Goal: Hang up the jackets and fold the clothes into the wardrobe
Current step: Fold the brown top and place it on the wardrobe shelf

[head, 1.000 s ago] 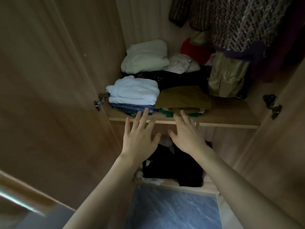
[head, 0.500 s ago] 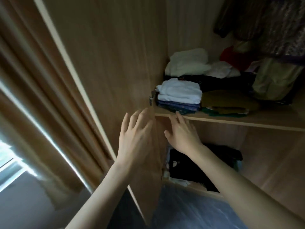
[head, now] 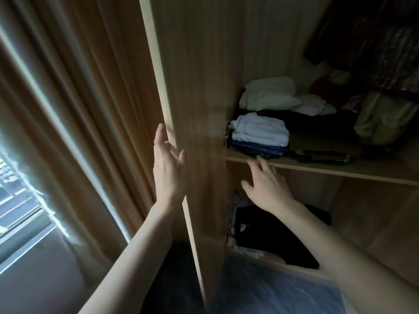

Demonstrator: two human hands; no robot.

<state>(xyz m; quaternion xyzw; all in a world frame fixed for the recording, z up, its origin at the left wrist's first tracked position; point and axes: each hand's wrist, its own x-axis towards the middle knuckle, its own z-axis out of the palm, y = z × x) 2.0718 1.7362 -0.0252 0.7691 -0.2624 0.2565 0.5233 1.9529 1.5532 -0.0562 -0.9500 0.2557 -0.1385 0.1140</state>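
The wooden wardrobe stands open, its left door [head: 195, 91] swung out toward me. My left hand [head: 169, 164] is at the door's outer edge, fingers straight and holding nothing. My right hand [head: 266, 184] hovers open just below the front edge of the shelf [head: 340, 172]. On the shelf lie a folded pale blue and navy stack [head: 260, 134], white folded clothes [head: 269, 94] behind it, and dark and olive folded items [head: 324, 152]. Patterned jackets [head: 385, 53] hang at the upper right. Black clothes [head: 272, 234] lie in the lower compartment.
Tan curtains [head: 74, 98] hang at the left beside a bright window [head: 15, 191]. A beige bag [head: 383, 118] and something red [head: 322, 83] sit at the shelf's back right. A dark blue-grey surface [head: 278, 293] lies below the wardrobe opening.
My view has swung left, bringing the curtains and window in. My left hand has moved from in front of the shelf to the door's outer edge. My right hand stays near the shelf edge.
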